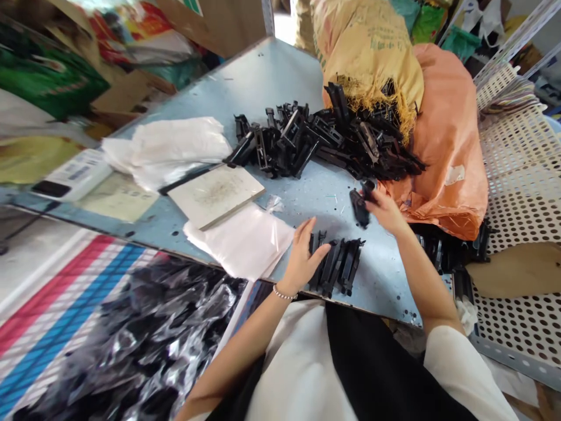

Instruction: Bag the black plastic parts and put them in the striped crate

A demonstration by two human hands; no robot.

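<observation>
The right hand (386, 211) pinches a black part (360, 209) between thumb and fingers, above the table (302, 196), right of centre and beyond the row (336, 266). That part's long axis runs steeply, its lower end toward the person and slightly left-to-right; motion blur hides which end is which. The left hand (303, 256) is spread, thumb apart from fingers, at the row's left end; whether it touches cannot be told. The row's parts lie side by side near the table edge, long axes pointing away from the person, far ends leaning right. In the pile (287, 137), parts point every way.
</observation>
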